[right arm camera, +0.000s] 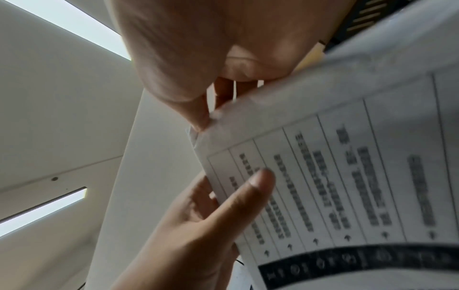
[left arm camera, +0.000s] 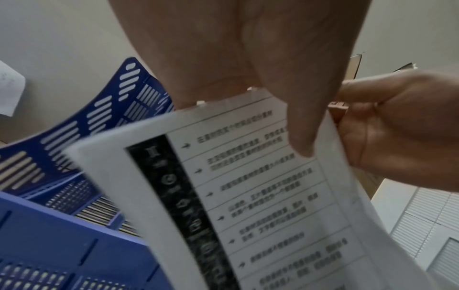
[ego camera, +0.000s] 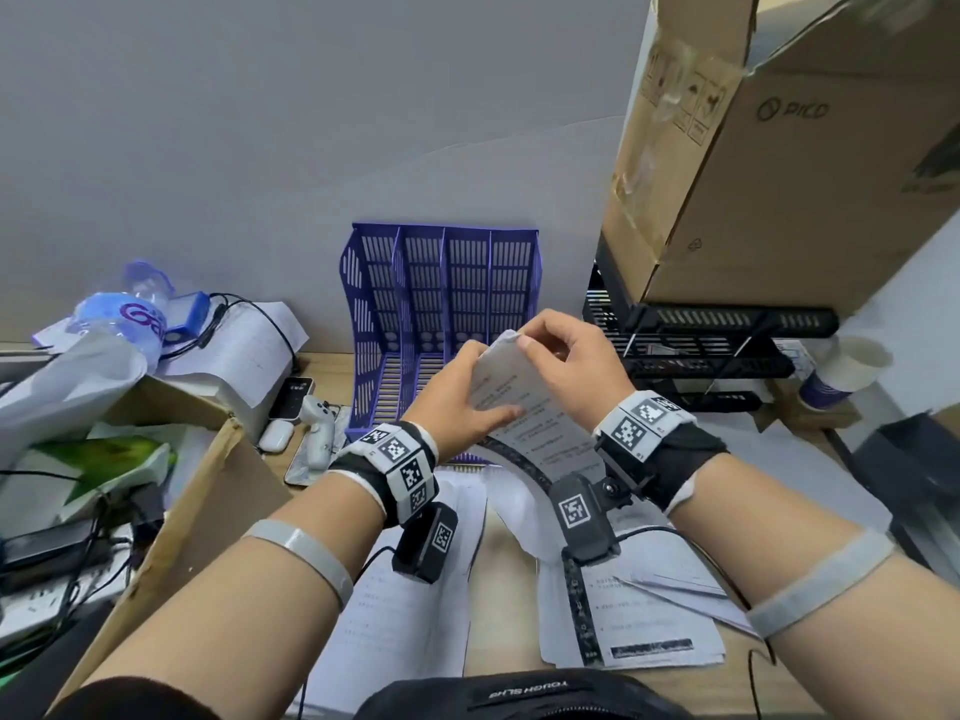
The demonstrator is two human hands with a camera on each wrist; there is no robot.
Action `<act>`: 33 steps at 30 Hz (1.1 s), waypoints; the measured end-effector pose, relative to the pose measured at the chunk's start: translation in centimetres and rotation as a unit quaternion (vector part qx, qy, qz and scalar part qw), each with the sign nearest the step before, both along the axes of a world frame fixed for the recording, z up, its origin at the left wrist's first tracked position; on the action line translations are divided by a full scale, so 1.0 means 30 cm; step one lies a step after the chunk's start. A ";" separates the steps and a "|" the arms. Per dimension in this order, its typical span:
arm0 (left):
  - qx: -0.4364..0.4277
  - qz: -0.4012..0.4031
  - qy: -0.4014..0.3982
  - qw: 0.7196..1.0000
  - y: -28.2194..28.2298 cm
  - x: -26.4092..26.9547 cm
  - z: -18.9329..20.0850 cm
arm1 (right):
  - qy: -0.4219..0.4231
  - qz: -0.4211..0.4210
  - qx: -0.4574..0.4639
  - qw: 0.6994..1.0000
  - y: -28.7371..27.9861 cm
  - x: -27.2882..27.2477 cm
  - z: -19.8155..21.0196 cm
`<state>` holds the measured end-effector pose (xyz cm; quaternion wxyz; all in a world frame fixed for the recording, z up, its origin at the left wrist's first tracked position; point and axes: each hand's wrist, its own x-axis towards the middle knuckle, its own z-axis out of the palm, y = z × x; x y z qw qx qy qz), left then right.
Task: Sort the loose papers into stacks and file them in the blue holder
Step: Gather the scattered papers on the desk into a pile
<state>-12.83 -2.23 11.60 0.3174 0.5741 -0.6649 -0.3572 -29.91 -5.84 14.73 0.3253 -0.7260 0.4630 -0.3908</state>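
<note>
A big cardboard box [ego camera: 779, 163] leans over the right end of the desk [ego camera: 498, 589], propped on a black wire rack [ego camera: 711, 345]. Against the wall, at the middle, stands the blue holder [ego camera: 441, 304]; none of its four slots shows any paper where they can be seen. Left of it lies a heap of clutter — a plastic bag, cables, a water bottle [ego camera: 124, 309].

Flat on the desk, nearest the body, two spreads of loose papers [ego camera: 405, 589] wait, one to each side of a bare strip of wood.

Raised just in front of the holder is a thin sheaf of printed sheets [ego camera: 524, 407], bowed along its length. The left hand [ego camera: 457, 402] grips its left edge, thumb flat across the print and fingers behind. The right hand [ego camera: 566, 356] pinches the top corner between thumb and fingertips; the right wrist view shows the sheet edges there fanned slightly apart.

The risk, as I judge it, sits in that corner. A pinch that catches only the top sheet would let the others slide out and drop onto the piles below, mixing what is sorted. The bow in the paper could also snag a divider on the way in — the sheaf then buckles or lands across two slots.
</note>
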 end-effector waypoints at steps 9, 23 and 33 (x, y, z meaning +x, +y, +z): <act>-0.047 0.072 -0.062 0.994 0.006 0.141 0.017 | 0.101 0.049 0.108 0.988 -0.009 -0.025 -0.082; 0.071 0.210 -0.254 0.941 0.158 0.397 -0.270 | 0.121 0.156 0.458 0.867 0.332 0.279 -0.636; 0.218 0.082 -0.034 0.972 0.158 0.232 -0.419 | 0.172 0.072 0.472 0.862 0.366 0.247 -0.625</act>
